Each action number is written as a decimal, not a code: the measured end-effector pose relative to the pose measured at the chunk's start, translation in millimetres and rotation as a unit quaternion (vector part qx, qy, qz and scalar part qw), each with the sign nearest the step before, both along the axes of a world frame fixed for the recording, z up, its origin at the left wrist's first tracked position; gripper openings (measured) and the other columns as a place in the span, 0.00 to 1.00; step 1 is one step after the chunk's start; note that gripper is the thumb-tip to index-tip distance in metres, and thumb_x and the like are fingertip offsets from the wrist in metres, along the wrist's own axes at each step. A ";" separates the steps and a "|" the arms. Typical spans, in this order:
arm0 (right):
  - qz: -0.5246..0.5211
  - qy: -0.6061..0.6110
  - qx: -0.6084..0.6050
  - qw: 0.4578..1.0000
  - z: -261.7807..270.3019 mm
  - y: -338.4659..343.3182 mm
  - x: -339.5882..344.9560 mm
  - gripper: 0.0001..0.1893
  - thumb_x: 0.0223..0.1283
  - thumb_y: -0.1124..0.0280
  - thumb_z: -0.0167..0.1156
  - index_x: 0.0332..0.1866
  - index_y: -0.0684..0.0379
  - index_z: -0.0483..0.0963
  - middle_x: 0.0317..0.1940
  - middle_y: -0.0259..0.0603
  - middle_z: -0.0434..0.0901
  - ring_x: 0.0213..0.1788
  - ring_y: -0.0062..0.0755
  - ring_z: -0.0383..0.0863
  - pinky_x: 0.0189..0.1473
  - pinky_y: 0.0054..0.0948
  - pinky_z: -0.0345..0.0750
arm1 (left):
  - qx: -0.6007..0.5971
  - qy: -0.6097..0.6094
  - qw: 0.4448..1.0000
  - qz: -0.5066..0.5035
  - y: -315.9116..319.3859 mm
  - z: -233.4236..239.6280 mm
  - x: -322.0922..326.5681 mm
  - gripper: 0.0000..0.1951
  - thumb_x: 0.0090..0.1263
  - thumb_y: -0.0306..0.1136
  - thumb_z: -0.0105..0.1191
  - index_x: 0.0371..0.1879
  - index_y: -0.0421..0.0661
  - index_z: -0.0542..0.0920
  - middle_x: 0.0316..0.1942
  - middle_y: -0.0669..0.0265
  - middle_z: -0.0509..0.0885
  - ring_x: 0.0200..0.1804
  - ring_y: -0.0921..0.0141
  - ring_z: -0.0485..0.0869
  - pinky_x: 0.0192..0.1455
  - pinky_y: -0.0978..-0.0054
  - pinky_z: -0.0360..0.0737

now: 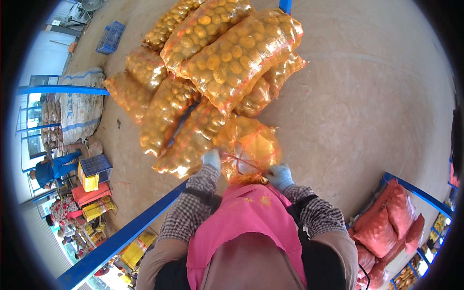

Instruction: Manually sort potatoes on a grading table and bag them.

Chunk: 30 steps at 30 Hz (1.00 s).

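Right in front of me an orange mesh sack [266, 143] stands with its gathered top towards my pink apron [250, 206]. A thin red string [243, 160] runs taut across its top between my two gloved hands. My left hand [212, 159] grips one end of the string, beside a filled sack [197, 139]. The other end is in my right hand [281, 177], low at the sack's right side. Beyond my hands, several filled mesh sacks of what look like potatoes [235, 54] lie heaped on one another. The contents of the near sack are mostly hidden.
A blue metal bar [127, 232] slants past my left side. Red filled sacks [377, 217] are piled inside a blue frame [417, 194] at right. Blue crates [110, 37], a big white woven sack [81, 105] and several people, one in blue [54, 168], are at left.
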State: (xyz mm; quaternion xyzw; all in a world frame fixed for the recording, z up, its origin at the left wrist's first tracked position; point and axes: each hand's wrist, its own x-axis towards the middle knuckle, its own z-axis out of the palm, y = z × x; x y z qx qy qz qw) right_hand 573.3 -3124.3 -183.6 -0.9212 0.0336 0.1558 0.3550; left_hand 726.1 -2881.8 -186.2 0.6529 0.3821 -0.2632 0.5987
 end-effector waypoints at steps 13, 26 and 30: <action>-0.332 -0.009 0.723 0.606 5.6 46.6 63.0 0.16 0.67 0.61 0.44 0.24 0.57 0.67 0.21 0.32 0.68 0.27 0.27 0.67 0.35 0.30 0.68 | -0.200 -0.170 0.941 -0.213 -86.7 96.2 -13.4 0.10 0.71 0.32 0.47 0.28 0.41 0.75 0.20 0.70 0.73 0.22 0.77 0.67 0.33 0.81 0.71; -0.227 0.104 0.426 0.870 -7.1 12.7 19.7 0.20 0.67 0.65 0.43 0.20 0.64 0.70 0.15 0.36 0.71 0.18 0.25 0.67 0.25 0.28 0.68 | 0.003 0.008 0.992 0.123 -18.5 -12.1 8.9 0.09 0.65 0.39 0.52 0.30 0.47 0.78 0.24 0.70 0.72 0.24 0.71 0.70 0.24 0.71 0.70; -0.214 0.124 0.415 0.876 -6.3 10.4 33.4 0.20 0.67 0.66 0.41 0.20 0.63 0.70 0.15 0.36 0.72 0.19 0.26 0.69 0.25 0.27 0.69 | -0.011 -0.013 0.994 0.111 -12.0 20.8 -3.5 0.09 0.67 0.37 0.48 0.33 0.47 0.78 0.25 0.71 0.74 0.23 0.73 0.69 0.23 0.71 0.67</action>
